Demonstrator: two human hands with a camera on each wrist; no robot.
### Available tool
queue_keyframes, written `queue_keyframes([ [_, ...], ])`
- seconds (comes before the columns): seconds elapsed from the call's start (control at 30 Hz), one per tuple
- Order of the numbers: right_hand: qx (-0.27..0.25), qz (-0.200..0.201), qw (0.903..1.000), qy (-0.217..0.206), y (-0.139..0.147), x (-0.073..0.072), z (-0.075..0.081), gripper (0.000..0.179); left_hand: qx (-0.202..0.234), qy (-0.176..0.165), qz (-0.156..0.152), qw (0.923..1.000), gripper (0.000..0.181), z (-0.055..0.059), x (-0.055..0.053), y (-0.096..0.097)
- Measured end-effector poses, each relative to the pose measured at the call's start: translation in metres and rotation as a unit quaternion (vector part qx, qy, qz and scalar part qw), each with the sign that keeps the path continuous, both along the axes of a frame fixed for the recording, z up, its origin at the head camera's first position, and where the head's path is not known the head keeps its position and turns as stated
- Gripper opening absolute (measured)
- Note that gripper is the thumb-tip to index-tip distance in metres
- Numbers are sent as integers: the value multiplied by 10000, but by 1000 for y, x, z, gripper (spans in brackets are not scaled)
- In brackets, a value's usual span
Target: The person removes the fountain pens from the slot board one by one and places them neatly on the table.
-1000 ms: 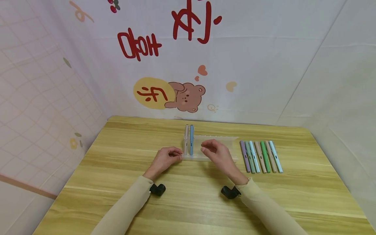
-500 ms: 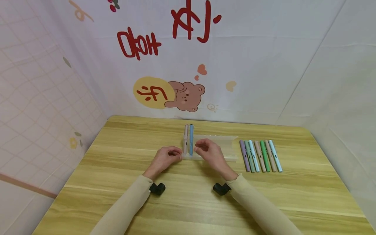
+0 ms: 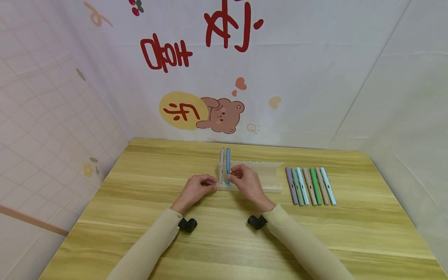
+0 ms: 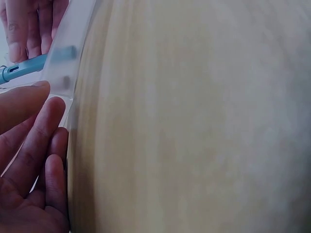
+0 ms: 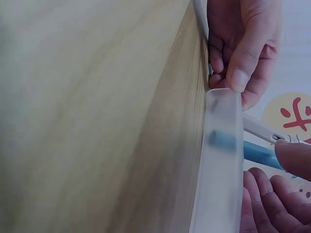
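A translucent plastic pen holder (image 3: 259,188) lies on the table. In its left part a pale pinkish pen (image 3: 221,167) and a blue pen (image 3: 228,159) stand side by side, their lower ends in the holder's front strip (image 5: 221,189). My left hand (image 3: 196,190) holds the holder's left end between thumb and curled fingers. At the blue pen's lower half is my right hand (image 3: 247,182), its thumb on the barrel and the index finger by its right side. In the right wrist view, the thumb covers part of the blue pen; the index fingertip's contact is hidden.
Right of the holder, several capped pens lie in a row: a purple pen (image 3: 292,186), a green pen (image 3: 315,186), a light blue pen (image 3: 329,186) and others. The wooden table (image 3: 224,245) ends at a printed cloth backdrop (image 3: 308,77).
My right hand has moved left, from over the middle of the holder to the blue pen, and its thumb now touches it. The left hand and the pens have stayed in place.
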State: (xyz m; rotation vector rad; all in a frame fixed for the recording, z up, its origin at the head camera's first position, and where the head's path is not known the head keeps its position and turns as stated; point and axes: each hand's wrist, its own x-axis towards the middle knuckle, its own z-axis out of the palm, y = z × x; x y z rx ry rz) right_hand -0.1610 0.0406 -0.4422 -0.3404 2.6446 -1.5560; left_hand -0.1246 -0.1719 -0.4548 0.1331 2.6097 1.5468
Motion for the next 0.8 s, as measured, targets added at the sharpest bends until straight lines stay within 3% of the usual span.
queue_keyframes([
  [0.8, 177, -52, 9996, 192, -5, -2, -1, 16, 50, -9, 15, 10000, 14, 0, -1, 0],
])
